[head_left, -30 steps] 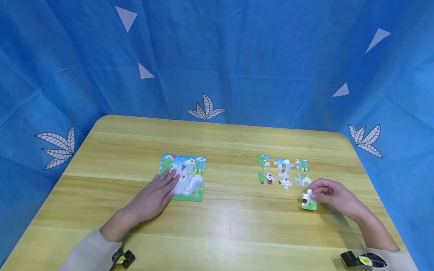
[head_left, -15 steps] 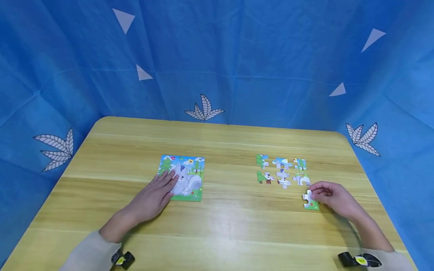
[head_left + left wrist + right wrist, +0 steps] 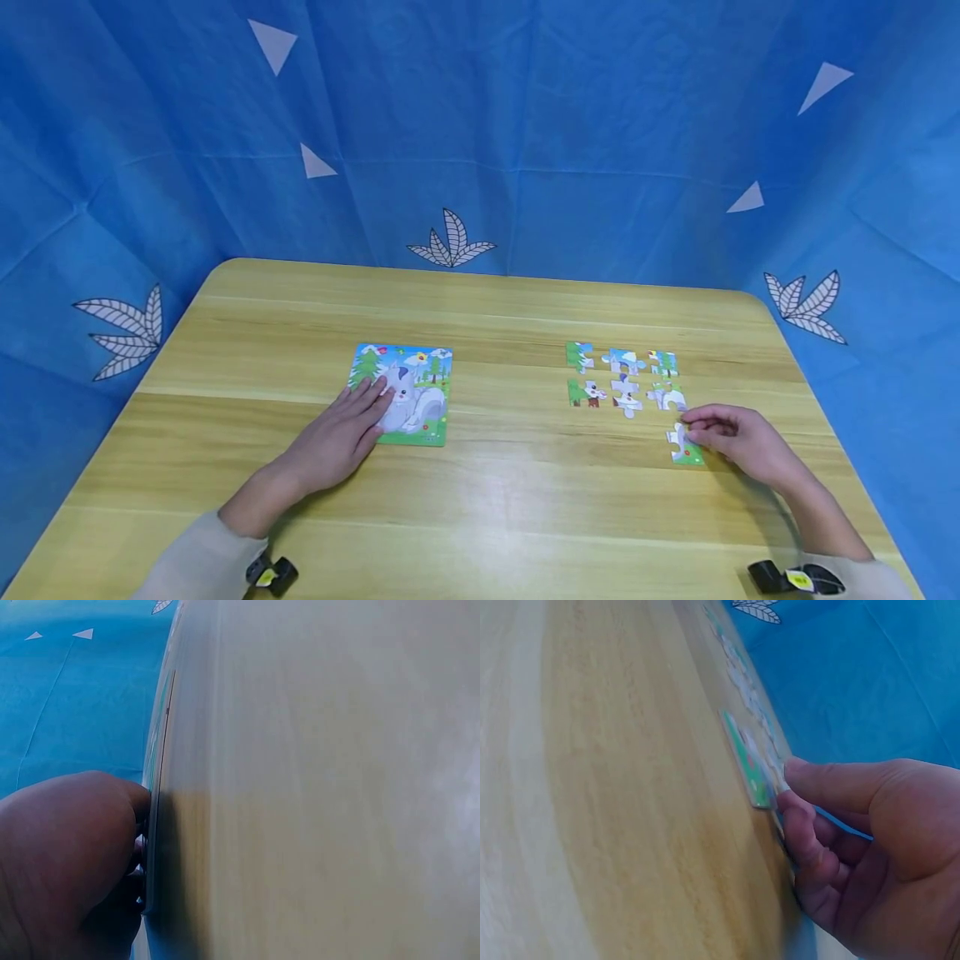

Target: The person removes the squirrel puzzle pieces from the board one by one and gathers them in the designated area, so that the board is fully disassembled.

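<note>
My left hand point(image 3: 337, 433) lies with straight fingers spread over the left part of a square picture board point(image 3: 423, 417) showing a grey squirrel. In the left wrist view the hand point(image 3: 67, 862) rests against the board's thin edge. On the right, my right hand point(image 3: 738, 437) pinches a jigsaw piece point(image 3: 686, 450) with green and white print at its upper right corner. That piece lies flat at the table, just below the right-hand piece point(image 3: 666, 397) of the second row. The right wrist view has thumb and curled fingers at the piece's point(image 3: 746, 765) edge.
Several spaced jigsaw pieces lie in two rows, among them a green tree piece point(image 3: 579, 356) and a blue sky piece point(image 3: 624, 362). A blue curtain point(image 3: 480, 125) stands behind the wooden table point(image 3: 487, 517). Each sleeve carries a black wrist camera point(image 3: 273, 575).
The jigsaw piece has gone from slightly tilted to flat on the table, shifting slightly with my right hand. My left hand has stayed on the board.
</note>
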Motion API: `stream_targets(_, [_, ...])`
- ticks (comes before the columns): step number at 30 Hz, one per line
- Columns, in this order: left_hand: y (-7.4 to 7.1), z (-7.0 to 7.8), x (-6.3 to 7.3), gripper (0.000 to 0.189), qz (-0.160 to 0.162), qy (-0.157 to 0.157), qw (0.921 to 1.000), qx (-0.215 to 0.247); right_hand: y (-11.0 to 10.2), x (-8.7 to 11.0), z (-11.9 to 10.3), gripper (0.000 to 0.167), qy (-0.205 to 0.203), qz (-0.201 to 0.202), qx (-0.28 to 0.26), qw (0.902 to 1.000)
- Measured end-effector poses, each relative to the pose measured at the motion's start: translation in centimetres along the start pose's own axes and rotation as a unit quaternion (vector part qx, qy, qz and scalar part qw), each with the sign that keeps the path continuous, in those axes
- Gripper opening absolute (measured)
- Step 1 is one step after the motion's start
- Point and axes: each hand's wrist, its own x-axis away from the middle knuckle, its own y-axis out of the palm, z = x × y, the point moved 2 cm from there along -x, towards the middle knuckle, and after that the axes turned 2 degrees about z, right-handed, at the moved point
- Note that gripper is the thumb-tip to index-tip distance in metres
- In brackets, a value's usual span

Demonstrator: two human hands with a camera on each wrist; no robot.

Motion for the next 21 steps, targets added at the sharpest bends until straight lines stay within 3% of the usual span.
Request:
stream_targets(9, [-0.1,0.0,0.0,0.053,0.001,0.000,1.0000,0.001,0.6,-0.3,-2.6,0.023,-0.026,0.040,0.074,0.9961])
stream_targets(21, [-0.1,0.1,0.1,0.054,0.000,-0.004,1.0000,0.007,4.0,-3.6,-8.9,0.017,-0.118,-0.012,0.056,0.9914])
